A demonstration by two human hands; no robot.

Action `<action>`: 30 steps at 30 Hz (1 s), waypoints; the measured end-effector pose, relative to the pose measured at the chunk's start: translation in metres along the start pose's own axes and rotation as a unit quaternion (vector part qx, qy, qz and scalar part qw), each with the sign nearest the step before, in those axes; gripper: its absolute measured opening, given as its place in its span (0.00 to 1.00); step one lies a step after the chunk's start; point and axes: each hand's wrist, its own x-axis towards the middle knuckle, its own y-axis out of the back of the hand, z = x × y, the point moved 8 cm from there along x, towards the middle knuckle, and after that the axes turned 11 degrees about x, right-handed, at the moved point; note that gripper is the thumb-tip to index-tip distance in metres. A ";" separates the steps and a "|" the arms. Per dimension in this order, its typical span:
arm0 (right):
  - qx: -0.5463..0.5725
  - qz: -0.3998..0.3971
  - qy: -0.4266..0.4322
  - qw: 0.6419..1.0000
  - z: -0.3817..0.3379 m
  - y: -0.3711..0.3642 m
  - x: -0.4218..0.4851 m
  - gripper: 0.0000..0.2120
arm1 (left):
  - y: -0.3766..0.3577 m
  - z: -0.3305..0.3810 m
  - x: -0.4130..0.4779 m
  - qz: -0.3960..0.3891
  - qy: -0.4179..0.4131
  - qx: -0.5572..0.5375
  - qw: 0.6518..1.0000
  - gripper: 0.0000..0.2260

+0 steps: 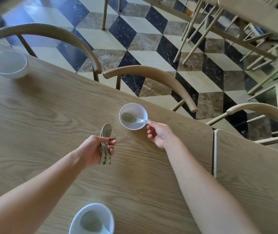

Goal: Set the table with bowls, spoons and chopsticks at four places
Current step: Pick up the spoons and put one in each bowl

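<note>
The right hand [160, 135] pinches a breakable spoon [133, 118] by its handle in the bowl [132, 116]; the left hand [95, 150] grips spare spoons [105, 141] (smooth, slippery).

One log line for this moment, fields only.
right hand: placing spoon in middle bowl | left hand: holds spare spoons | far bowl: empty | chopsticks: none seen

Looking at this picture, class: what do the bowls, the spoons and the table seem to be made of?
Bowls: probably glazed ceramic, white and glossy. Spoons in the left hand: likely ceramic too, pale with dark painted marks. Table: wood or wood-look laminate, matte, with visible grain.
</note>
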 end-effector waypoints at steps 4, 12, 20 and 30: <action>0.019 0.008 -0.004 1.000 0.001 -0.001 -0.004 0.06 | -0.001 -0.003 -0.007 0.009 0.000 0.005 1.000 0.10; 0.019 0.082 0.018 0.996 0.012 0.031 -0.046 0.07 | -0.011 -0.005 -0.052 -0.024 -0.024 0.014 0.999 0.12; -0.043 0.026 0.039 0.998 0.062 0.022 -0.157 0.06 | -0.016 -0.033 -0.113 -0.078 -0.064 0.008 0.995 0.14; -0.241 -0.229 0.043 0.942 0.214 -0.093 -0.344 0.04 | 0.053 -0.079 -0.271 -0.078 -0.163 0.010 0.984 0.14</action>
